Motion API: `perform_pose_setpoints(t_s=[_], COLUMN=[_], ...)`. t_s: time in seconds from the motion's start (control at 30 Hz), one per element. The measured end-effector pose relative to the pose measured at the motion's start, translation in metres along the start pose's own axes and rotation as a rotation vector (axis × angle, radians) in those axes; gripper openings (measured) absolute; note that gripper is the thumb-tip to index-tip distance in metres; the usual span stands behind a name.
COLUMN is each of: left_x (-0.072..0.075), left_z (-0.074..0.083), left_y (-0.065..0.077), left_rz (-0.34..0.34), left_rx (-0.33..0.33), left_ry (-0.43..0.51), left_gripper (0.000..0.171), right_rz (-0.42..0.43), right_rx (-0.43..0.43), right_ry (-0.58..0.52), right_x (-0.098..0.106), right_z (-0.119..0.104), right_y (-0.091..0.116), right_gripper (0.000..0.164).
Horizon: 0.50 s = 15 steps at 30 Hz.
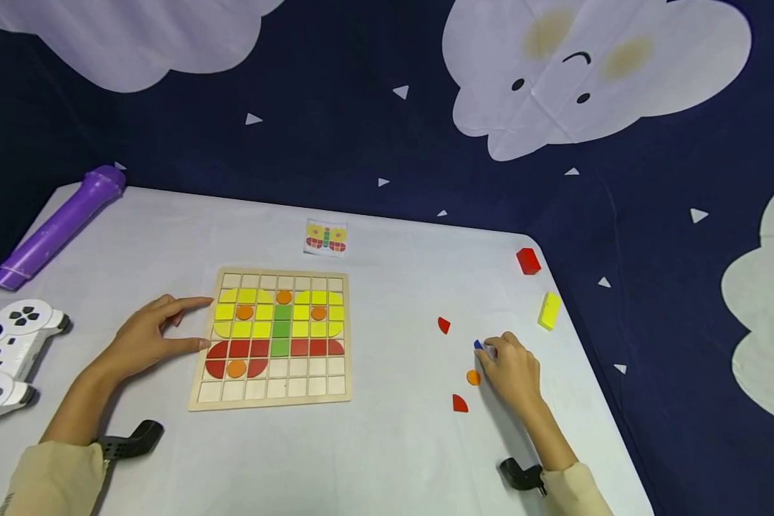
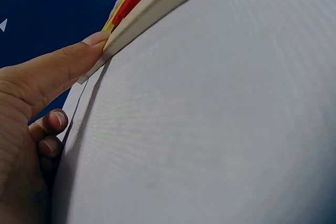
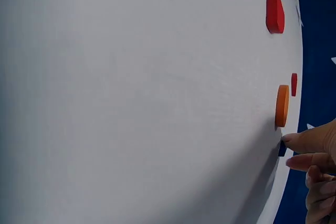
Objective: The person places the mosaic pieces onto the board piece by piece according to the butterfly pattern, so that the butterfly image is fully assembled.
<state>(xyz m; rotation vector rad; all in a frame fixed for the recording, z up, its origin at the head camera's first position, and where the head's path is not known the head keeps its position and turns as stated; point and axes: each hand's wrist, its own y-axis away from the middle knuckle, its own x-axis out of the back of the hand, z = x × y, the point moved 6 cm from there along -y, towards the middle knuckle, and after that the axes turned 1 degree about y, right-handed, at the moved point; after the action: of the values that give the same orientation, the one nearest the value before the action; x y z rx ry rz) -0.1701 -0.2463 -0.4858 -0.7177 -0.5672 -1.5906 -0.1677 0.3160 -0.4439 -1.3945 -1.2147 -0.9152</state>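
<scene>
A wooden grid board [image 1: 271, 405] lies on the white table, filled partly with yellow, red, green and orange tiles in a butterfly shape. My left hand [image 1: 143, 331] rests at the board's left edge, its straight index finger and thumb touching the frame. In the left wrist view, the thumb [image 2: 79, 59] presses the frame's side. Over to the right, my right hand [image 1: 511, 369] pinches a small blue piece [image 1: 478, 345] at its fingertips, low over the table. Close by lie an orange disc [image 1: 474, 378] and two red quarter-round tiles, one nearer [image 1: 460, 403] and one farther [image 1: 443, 325].
A butterfly picture card [image 1: 325, 238] lies behind the board. At the far right are a red block [image 1: 528, 261] and a yellow block [image 1: 549, 311]. A purple microphone-shaped tube [image 1: 64, 222] and a white game controller [image 1: 13, 355] occupy the left side.
</scene>
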Motion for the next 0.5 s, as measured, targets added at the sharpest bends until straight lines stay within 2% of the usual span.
perform_pose_setpoints(t_s=[0.3,0.5], left_x=[-0.0003,0.0002], left_z=[-0.0008,-0.0015], left_y=[-0.0001,-0.0003], left_rz=[-0.007,0.000], left_rx=[0.009,0.005], left_ry=[0.012,0.010], left_gripper=[0.068,0.067], right_rz=[-0.058,-0.076], right_rx=[-0.006,-0.020], right_ry=[-0.011,-0.022], right_x=[-0.0037,-0.0050], right_z=[-0.0009,-0.0020], right_y=[-0.0086,-0.0108], right_gripper=[0.014,0.015])
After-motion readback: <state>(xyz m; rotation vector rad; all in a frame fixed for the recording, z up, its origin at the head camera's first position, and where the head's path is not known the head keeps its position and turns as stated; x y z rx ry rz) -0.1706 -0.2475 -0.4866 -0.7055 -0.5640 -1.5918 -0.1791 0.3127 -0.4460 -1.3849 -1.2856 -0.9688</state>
